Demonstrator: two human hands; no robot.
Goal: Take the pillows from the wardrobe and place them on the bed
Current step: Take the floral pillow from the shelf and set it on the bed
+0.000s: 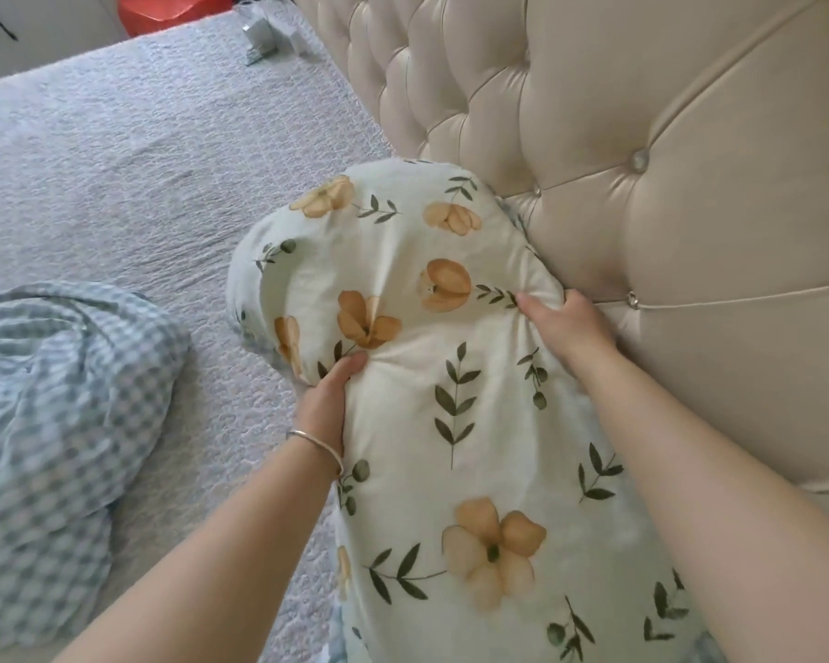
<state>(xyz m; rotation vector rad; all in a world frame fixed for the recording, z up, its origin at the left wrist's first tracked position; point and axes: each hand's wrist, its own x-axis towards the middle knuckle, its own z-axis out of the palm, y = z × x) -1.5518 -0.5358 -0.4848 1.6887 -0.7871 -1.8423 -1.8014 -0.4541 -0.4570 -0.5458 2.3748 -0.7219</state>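
Note:
A pale floral pillow (417, 356) with orange flowers and green leaves leans against the tufted beige headboard (642, 184) on the bed (116, 184). My left hand (326, 404), with a thin bracelet on the wrist, grips the pillow's left side. My right hand (563, 323) pinches the fabric at its right edge, next to the headboard. A second pillow (53, 423) in blue-and-white check lies on the grey textured bedspread at the left. The wardrobe (20, 26) shows as white doors with dark handles at the top left.
A red object (173, 9) stands beyond the far edge of the bed. Small clear and white items (269, 31) lie at the bed's far corner by the headboard. Grey bedspread stretches between the two pillows.

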